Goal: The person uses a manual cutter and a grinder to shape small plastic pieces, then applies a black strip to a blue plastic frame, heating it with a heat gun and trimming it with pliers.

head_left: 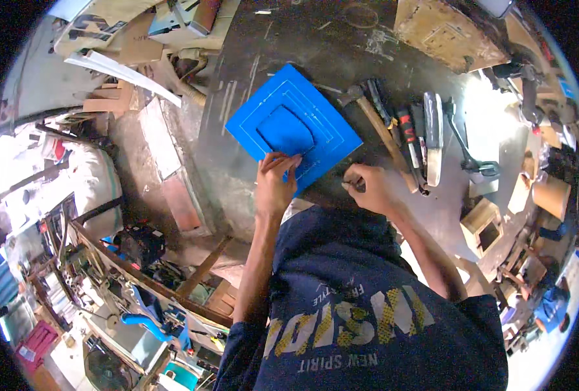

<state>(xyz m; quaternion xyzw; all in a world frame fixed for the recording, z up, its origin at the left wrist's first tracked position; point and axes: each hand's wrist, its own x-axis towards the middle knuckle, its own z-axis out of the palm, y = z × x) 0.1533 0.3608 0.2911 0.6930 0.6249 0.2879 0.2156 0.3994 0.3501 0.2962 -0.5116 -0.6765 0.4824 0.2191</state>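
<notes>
Fingers of the left hand [275, 186] press flat, spread, on the near edge of the square blue sheet with a raised dome at its middle [294, 127], which lies on the dark metal bench [341, 58]. Just beside it the right hand [367, 188] has its grip pinched on a small tool, too hidden to name. A wooden-handled hammer [377, 127] lies near. Judged: marking or trimming that edge; steadiness matters.

Dark navy printed short-sleeved T-shirt [367, 306]
</notes>
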